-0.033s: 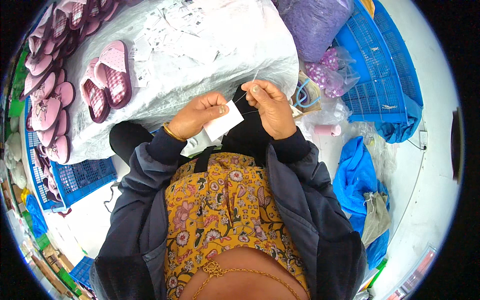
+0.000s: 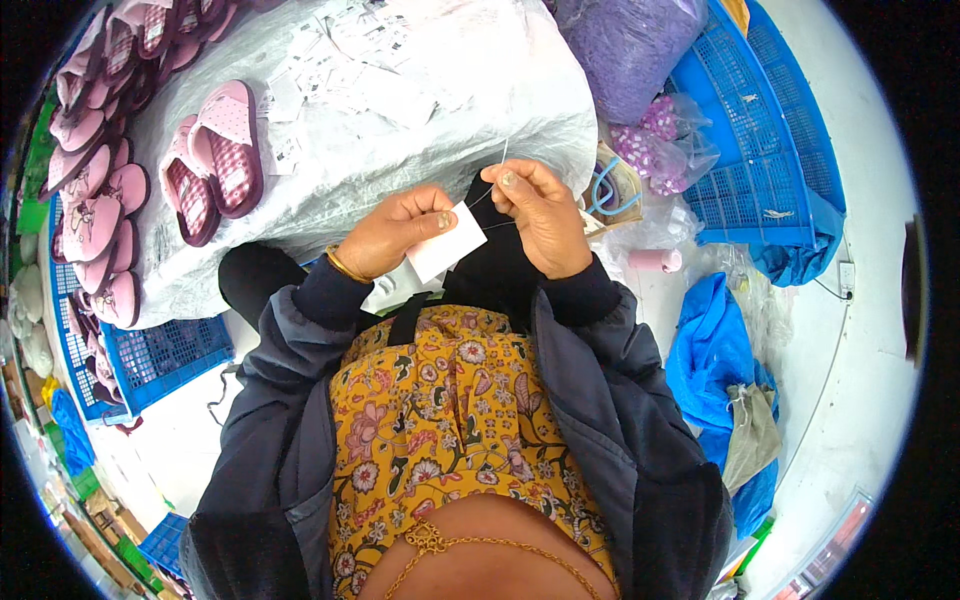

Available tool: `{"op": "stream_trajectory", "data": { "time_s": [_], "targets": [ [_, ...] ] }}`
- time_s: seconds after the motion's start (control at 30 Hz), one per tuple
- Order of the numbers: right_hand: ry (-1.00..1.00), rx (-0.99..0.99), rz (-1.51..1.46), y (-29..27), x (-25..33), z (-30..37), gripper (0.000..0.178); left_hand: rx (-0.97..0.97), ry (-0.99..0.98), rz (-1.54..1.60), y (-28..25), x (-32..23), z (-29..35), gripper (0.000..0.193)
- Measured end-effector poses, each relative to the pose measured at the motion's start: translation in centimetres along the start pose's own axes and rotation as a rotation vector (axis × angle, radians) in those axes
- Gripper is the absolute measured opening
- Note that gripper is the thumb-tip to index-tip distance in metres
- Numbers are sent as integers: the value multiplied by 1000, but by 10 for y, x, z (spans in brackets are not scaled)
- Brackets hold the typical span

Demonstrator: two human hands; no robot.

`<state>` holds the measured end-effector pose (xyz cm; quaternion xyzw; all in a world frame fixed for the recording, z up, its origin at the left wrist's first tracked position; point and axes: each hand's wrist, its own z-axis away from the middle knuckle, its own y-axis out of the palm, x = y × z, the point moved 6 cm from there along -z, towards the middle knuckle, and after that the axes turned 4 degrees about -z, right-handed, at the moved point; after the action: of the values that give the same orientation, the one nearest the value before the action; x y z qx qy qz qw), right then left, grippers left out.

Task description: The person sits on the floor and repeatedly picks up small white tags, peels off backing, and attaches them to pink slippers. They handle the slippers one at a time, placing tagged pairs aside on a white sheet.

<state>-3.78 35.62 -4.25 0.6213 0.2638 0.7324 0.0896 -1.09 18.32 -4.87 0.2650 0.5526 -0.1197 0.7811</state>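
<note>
My left hand (image 2: pixel 403 228) pinches a small blank white card tag (image 2: pixel 447 243) by its upper edge, between thumb and bent fingers. A thin string (image 2: pixel 484 194) loops from the card to my right hand (image 2: pixel 540 212). That hand's thumb and forefinger are pressed together on the string, and a thin pale end sticks up above them. Whether that end is string or a fine tool is too small to tell. Both hands are over my lap, at the near edge of the plastic-covered table (image 2: pixel 400 165). A pair of pink slippers (image 2: pixel 215 160) with checked insoles lies on the table's left part.
Many printed paper tags (image 2: pixel 365 75) are scattered over the table. More pink slippers (image 2: pixel 95 215) are stacked at the left by a blue crate (image 2: pixel 170 355). On the right are a purple bag (image 2: pixel 632 55), tall blue crates (image 2: pixel 745 130), a pink roll (image 2: pixel 655 260) and blue sacking (image 2: pixel 705 340).
The thin end above my right fingers has dropped slightly and swung a little to the left. My hands and the card tag look almost unmoved.
</note>
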Motion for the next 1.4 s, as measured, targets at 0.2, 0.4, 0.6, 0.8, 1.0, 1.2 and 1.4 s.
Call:
{"op": "stream_trajectory", "data": {
  "time_s": [0.2,0.4,0.6,0.8,1.0,1.2,1.4],
  "targets": [
    [63,53,-254,7,-5,-6,17,4,-47,-38,-4,3,5,16],
    [48,-24,-255,10,-7,-6,17,-211,20,-66,-20,5,6,13],
    [-23,18,248,31,12,4,19,-460,230,-204,-35,-6,7,16],
    [64,-32,281,43,5,4,40,-491,398,-352,-28,-18,11,14],
    [119,-33,223,43,-2,3,48,-514,262,48,-32,-12,9,14],
    [192,-8,201,49,-18,6,42,-609,381,494,-32,-18,5,13],
    [181,2,209,49,-22,7,27,-626,413,530,-36,-13,6,15]
  ]
}}
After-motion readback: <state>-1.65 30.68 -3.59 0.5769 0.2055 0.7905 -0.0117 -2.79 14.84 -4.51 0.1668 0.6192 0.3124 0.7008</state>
